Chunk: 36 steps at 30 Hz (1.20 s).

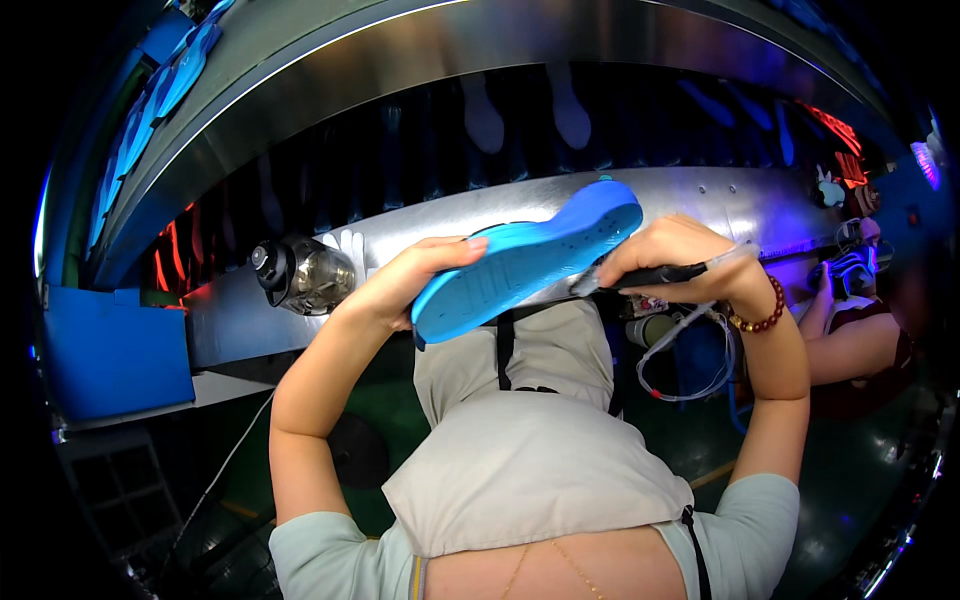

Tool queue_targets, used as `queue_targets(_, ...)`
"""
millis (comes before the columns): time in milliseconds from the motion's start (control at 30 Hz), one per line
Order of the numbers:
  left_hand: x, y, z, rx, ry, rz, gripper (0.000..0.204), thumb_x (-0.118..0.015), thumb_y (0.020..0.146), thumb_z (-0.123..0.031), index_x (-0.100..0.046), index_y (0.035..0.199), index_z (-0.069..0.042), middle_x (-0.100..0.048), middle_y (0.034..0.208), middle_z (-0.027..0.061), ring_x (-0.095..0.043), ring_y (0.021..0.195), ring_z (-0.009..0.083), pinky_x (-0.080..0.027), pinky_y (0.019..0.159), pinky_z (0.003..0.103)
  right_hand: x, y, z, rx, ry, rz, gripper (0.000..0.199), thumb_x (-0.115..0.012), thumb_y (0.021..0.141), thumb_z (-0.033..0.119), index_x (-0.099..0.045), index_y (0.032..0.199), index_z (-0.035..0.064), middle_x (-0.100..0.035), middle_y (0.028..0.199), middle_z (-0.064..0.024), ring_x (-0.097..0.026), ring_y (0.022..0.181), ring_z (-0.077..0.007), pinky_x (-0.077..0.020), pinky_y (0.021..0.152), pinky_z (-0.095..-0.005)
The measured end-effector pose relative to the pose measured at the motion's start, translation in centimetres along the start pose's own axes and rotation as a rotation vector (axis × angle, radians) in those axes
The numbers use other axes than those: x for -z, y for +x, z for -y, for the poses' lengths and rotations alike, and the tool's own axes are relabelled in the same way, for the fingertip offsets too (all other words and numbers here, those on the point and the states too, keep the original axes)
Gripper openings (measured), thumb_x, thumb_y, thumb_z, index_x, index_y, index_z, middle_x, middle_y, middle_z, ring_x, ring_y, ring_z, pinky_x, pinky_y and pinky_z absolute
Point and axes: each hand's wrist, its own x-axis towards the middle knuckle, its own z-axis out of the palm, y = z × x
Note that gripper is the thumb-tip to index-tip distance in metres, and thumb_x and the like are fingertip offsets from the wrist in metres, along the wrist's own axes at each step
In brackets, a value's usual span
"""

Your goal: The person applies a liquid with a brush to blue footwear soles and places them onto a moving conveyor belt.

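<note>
Apron: pale beige, nearest, spread over the wearer's lap.
Left hand: thumb pressed on the sole's upper edge near its lower-left end; the other fingers are mostly hidden behind it, pinching it against the thumb.
Right hand: fingers closed around a slim black tool, by the sole's lower right edge; whether they touch the sole, I cannot tell.
Sole: held in the air between the hands, above the lap and in front of the bench; long, rounded at both ends, narrowing at the waist; slanted, its right end higher; bright cyan at lower left, deeper blue at upper right; small dark dots pepper the upper right part, faint line marks run along the middle.
Tool: pale tip beside the sole, clear hose at its rear.
Bench: shiny metal, beyond the sole.
Bottle: clear, dark-lidded, on the bench at left.
Hanging soles: dim, lined up behind the bench.
</note>
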Motion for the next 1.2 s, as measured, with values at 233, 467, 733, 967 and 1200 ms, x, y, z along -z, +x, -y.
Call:
queue_targets(233,-0.2,2.7,2.3,-0.158,-0.625,0.122,0.056,-0.049,0.083,-0.035,-0.036,0.126,-0.002,-0.048,0.117,0.0217,-0.054,0.099,0.0319,-0.047,0.081,0.047,-3.3,1.9,1.4,-0.076,0.706,-0.339,0.02,-0.061,0.074,0.001,-0.062,0.094,-0.0027,-0.064,0.085,-0.011,-0.058,0.059,-0.0087,-0.0471,0.052,-0.0192)
queue_targets(467,-0.3,3.9,3.9,-0.148,-0.813,0.176,0.057,-0.043,0.085,-0.038,-0.033,0.129,-0.005,-0.041,0.125,0.0226,-0.049,0.104,0.0402,-0.044,0.079,0.057,-4.2,2.5,-5.5,-0.196,0.715,-0.838,0.015,-0.06,0.079,0.008,-0.063,0.09,-0.002,-0.061,0.071,-0.0048,-0.055,0.054,-0.0072,-0.0448,0.049,-0.0189)
queue_targets(733,0.2,4.7,4.2,-0.168,-0.782,0.087,0.055,-0.045,0.084,-0.038,-0.037,0.126,-0.003,-0.048,0.118,0.0198,-0.053,0.101,0.0348,-0.045,0.08,0.053,-10.9,5.7,-2.1,-0.115,0.048,-1.14,0.02,-0.062,0.07,-0.002,-0.061,0.091,-0.0039,-0.063,0.086,-0.0187,-0.063,0.077,-0.0269,-0.0494,0.067,-0.0293)
queue_targets(967,0.8,4.9,3.9,-0.178,-0.642,-0.033,0.053,-0.051,0.082,-0.034,-0.041,0.121,0.0,-0.052,0.113,0.0186,-0.056,0.097,0.0289,-0.047,0.082,0.042,-9.4,1.4,0.3,-0.159,1.146,-0.533,0.016,-0.059,0.077,0.006,-0.063,0.091,-0.0016,-0.064,0.082,-0.0113,-0.055,0.052,-0.0086,-0.0402,0.044,-0.0185)
queue_targets(1200,1.1,3.1,-2.0,-0.619,-0.301,0.054,0.051,-0.043,0.084,-0.032,-0.041,0.12,0.005,-0.052,0.112,0.02,-0.057,0.095,0.0261,-0.045,0.083,0.034,-11.2,-3.5,-4.9,0.142,1.627,-1.393,0.019,-0.047,0.087,0.011,-0.054,0.099,-0.0022,-0.061,0.09,-0.0129,-0.042,0.044,-0.0091,-0.0344,0.045,-0.0208)
